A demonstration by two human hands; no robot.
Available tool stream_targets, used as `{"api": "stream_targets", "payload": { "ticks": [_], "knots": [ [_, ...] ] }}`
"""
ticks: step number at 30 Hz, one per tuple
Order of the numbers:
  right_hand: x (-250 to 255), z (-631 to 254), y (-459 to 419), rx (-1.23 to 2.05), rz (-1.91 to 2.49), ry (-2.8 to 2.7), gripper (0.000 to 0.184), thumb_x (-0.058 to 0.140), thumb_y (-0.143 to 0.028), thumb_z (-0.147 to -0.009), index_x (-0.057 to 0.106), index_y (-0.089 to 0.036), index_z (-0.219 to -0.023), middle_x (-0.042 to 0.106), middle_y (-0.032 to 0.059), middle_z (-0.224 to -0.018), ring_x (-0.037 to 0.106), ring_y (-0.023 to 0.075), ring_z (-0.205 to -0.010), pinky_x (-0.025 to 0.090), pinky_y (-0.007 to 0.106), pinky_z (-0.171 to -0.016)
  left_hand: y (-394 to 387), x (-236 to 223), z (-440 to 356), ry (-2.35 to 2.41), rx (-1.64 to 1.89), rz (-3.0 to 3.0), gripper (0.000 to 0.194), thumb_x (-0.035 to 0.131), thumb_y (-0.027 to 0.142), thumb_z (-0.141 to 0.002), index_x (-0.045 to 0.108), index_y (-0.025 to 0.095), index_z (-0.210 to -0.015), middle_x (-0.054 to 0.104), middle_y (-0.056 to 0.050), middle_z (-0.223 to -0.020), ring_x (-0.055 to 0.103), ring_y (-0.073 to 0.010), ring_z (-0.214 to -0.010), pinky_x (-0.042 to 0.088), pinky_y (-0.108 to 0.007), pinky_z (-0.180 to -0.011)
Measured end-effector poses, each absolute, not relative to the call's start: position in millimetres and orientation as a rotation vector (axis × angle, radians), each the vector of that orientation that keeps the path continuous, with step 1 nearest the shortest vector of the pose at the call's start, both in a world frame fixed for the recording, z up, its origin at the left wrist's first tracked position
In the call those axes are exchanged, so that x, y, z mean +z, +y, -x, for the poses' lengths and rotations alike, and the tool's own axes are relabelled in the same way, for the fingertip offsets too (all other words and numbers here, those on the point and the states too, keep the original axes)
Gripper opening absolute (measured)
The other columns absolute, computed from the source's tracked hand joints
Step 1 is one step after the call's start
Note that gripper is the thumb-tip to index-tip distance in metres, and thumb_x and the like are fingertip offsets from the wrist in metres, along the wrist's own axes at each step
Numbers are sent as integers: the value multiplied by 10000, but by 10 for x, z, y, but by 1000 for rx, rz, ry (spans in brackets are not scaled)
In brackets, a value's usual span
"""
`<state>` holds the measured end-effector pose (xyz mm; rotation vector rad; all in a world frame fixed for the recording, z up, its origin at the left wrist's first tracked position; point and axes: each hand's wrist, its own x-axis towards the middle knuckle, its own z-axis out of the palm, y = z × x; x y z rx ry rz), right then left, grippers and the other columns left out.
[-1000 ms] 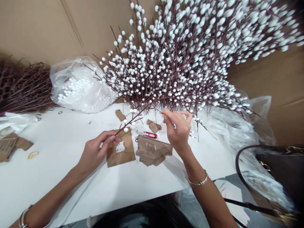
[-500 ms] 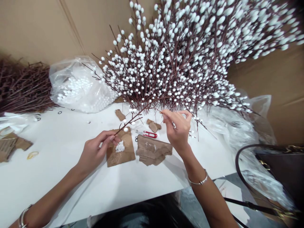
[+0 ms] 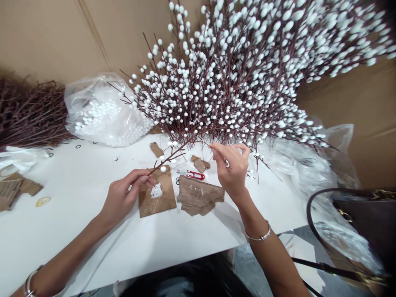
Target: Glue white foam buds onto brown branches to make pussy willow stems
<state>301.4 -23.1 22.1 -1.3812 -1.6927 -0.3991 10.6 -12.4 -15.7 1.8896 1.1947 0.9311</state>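
A thin brown artificial branch [image 3: 172,158] with a few white berries runs up and right from my left hand [image 3: 125,194], whose fingers are closed on its lower end. Beneath those fingers lies a cardboard square [image 3: 168,200] bearing a blob of white paste [image 3: 156,191]. My right hand [image 3: 231,168] is raised in a pinch near the twigs at the branch's far end; what sits between the fingertips is too small to make out. Red-handled thread snips [image 3: 195,175] lie between the hands, above a torn cardboard piece [image 3: 201,202] with a shiny smear.
Along the back stands a dense mass of white-berried branches [image 3: 216,82]. A clear bag of white berries [image 3: 105,111] and bare brown branches [image 3: 31,111] are at left. Cardboard scraps [image 3: 201,163] lie on the white table [image 3: 77,231]. At right are crumpled plastic [image 3: 309,165] and a dark handbag [image 3: 359,218].
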Motion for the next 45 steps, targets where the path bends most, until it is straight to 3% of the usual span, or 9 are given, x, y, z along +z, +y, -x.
{"api": "stream_targets", "payload": {
  "ticks": [45],
  "knots": [
    [221, -3055, -229, -398, 1414, -1699, 203, 487, -196, -975, 675, -274, -962, 671, -48, -702, 586, 133, -657, 327, 362, -891, -92, -168, -89, 1245, 977, -1891, 151, 523, 301, -969, 650, 233, -1015, 740, 20, -843, 687, -114, -750, 533, -211, -673]
  ]
}}
